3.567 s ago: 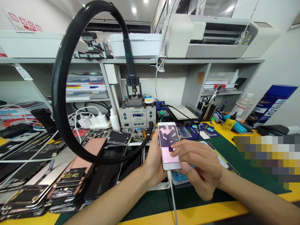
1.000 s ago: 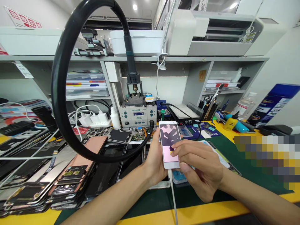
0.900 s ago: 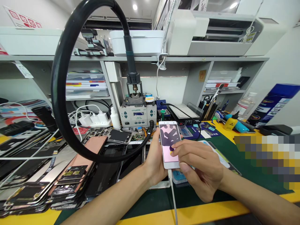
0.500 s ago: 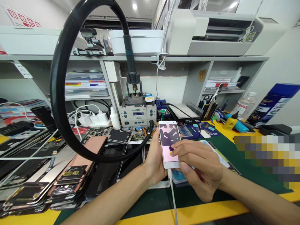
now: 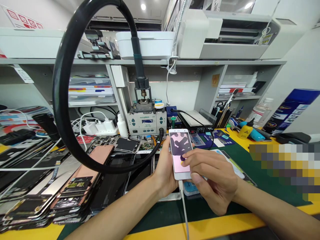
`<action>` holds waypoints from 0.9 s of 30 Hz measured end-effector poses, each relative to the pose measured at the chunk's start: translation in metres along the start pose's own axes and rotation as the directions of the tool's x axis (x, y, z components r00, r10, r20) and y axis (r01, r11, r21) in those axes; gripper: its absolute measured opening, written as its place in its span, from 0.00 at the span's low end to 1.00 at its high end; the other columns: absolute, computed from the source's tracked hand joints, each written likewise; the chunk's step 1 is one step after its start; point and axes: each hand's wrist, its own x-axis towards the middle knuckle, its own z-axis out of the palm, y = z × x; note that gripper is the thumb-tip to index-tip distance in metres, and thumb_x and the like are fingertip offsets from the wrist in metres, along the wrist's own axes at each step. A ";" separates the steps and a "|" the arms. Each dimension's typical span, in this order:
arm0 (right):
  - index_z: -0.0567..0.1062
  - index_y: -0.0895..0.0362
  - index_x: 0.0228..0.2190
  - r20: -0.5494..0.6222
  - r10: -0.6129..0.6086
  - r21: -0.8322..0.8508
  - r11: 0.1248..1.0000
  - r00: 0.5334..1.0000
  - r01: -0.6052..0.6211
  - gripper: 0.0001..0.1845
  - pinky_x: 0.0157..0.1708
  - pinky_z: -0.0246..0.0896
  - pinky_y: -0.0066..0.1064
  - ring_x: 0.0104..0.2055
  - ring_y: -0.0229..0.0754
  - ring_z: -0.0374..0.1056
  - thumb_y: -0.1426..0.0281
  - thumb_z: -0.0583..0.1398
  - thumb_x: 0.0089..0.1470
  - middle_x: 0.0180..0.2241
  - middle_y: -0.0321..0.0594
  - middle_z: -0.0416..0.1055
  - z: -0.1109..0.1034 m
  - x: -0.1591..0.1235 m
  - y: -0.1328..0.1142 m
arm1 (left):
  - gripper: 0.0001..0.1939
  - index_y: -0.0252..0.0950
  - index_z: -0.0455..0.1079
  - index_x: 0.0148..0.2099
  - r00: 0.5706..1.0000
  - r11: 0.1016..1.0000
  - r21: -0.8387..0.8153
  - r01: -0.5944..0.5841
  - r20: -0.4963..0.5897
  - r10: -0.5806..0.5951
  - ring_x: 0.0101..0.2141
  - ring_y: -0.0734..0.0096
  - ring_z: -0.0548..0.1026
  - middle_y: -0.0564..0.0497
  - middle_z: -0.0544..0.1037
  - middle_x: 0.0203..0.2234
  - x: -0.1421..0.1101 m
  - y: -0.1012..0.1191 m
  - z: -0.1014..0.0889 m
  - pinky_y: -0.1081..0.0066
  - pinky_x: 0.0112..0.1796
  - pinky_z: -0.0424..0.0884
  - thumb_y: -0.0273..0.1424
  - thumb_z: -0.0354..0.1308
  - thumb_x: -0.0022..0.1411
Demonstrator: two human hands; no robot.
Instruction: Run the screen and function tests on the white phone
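Where one white cable (image 5: 184, 210) comes up over the yellow edge of the table (image 5: 200, 226), its far end is cut off by the bottom of the view, and its plug meets the lower end of the phone (image 5: 178, 150). Both hands are at that phone, which is tilted up above the green mat (image 5: 165, 213): the left hand (image 5: 165, 171) grasps it from beneath, most of its fingers hidden behind it, and the right hand (image 5: 216, 176) bends over the lit screen, a fingertip at a dark and yellow shape. Whether the right hand pinches anything cannot be told. One blue box (image 5: 191, 189) is partly covered by the hands. To the left lie stacked phone parts (image 5: 82, 181), too overlapped to count; at the right a blocky blur hides part of the table. Beyond stand one grey machine (image 5: 147, 122), its small display unreadable, three white plugs (image 5: 100, 126) side by side, and one yellow bottle (image 5: 245, 130). One thick black hose (image 5: 60, 93) loops up, cut off at the top, before the shelf (image 5: 210, 62) bearing one large printer (image 5: 225, 50).
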 end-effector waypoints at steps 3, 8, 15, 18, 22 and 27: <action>0.72 0.58 0.27 -0.006 -0.009 0.007 1.000 1.000 0.009 0.06 0.39 0.77 0.39 0.27 0.42 0.74 0.77 0.55 0.50 0.25 0.42 0.74 0.000 0.000 0.000 | 0.36 0.26 0.75 0.49 1.000 1.000 0.001 -0.004 0.003 0.004 0.31 0.70 0.74 0.47 0.74 0.31 0.000 0.000 0.000 0.72 0.37 0.71 0.57 0.47 0.66; 0.73 0.58 0.28 -0.002 0.012 -0.008 1.000 1.000 -0.012 0.07 0.40 0.77 0.39 0.28 0.42 0.74 0.77 0.55 0.50 0.26 0.42 0.75 0.000 0.000 0.000 | 0.36 0.27 0.75 0.48 1.000 1.000 0.014 -0.005 0.000 0.005 0.31 0.69 0.73 0.47 0.73 0.30 0.000 0.000 0.000 0.72 0.36 0.70 0.58 0.47 0.66; 0.72 0.57 0.28 -0.002 0.009 -0.004 1.000 1.000 -0.009 0.06 0.39 0.77 0.40 0.28 0.42 0.74 0.77 0.55 0.50 0.26 0.43 0.75 0.000 -0.001 0.000 | 0.35 0.28 0.75 0.47 1.000 1.000 0.017 -0.007 0.015 0.007 0.30 0.69 0.72 0.48 0.73 0.30 0.000 0.000 -0.001 0.72 0.36 0.70 0.58 0.49 0.65; 0.72 0.57 0.28 0.004 0.006 -0.001 1.000 1.000 -0.006 0.06 0.40 0.77 0.40 0.28 0.42 0.74 0.77 0.55 0.50 0.26 0.43 0.75 0.000 -0.001 0.000 | 0.35 0.27 0.75 0.48 1.000 1.000 0.020 -0.006 0.018 0.006 0.31 0.69 0.72 0.48 0.73 0.30 0.000 0.001 -0.002 0.72 0.37 0.70 0.57 0.49 0.65; 0.73 0.58 0.27 0.000 0.000 0.008 1.000 1.000 0.000 0.06 0.40 0.77 0.39 0.28 0.42 0.74 0.77 0.56 0.50 0.25 0.43 0.74 0.000 -0.001 0.000 | 0.36 0.27 0.75 0.49 1.000 1.000 0.021 0.001 0.020 -0.001 0.32 0.69 0.73 0.48 0.73 0.31 0.000 0.001 -0.002 0.72 0.38 0.70 0.58 0.49 0.65; 0.73 0.58 0.27 -0.001 0.004 0.009 1.000 1.000 -0.004 0.07 0.39 0.77 0.39 0.28 0.42 0.73 0.78 0.55 0.50 0.24 0.42 0.74 0.000 -0.001 0.000 | 0.36 0.27 0.75 0.49 1.000 1.000 0.024 0.001 0.018 -0.001 0.32 0.69 0.73 0.48 0.72 0.30 0.000 0.000 -0.002 0.72 0.38 0.70 0.58 0.48 0.65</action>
